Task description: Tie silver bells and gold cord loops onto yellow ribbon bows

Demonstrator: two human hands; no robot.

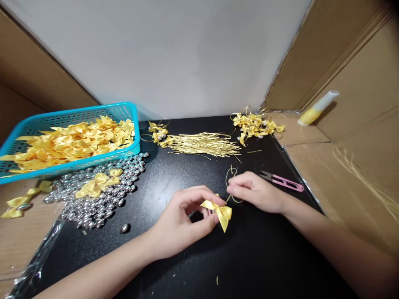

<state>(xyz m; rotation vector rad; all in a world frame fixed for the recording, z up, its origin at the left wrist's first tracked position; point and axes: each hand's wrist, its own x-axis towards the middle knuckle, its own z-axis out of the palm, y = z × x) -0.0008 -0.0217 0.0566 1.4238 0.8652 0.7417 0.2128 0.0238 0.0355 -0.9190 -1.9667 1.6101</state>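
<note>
Now the left hand (pixel 181 220) pinches a yellow bow (pixel 220 211) just above the desk (pixel 249 257), while the right hand (pixel 255 192) grips the gold cord (pixel 230 198) at the bow's centre. Tying it on needs steady tension.

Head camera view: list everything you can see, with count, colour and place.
basket: one, turquoise, far left
bows in basket: many, yellow, heaped inside
silver beads: heap, silver, left of centre
loose bows: several, yellow, on silver beads
cut cords: bundle, gold, far centre
corded bows: pile, yellow, far right
snips: one, pink, right of centre
tube: one, white-yellow, on cardboard, right
table: one, black, centre
held bow: one, yellow, centre
gold cord: one, gold, above held bow
left hand: one, pinching held bow
right hand: one, pinching gold cord
</note>
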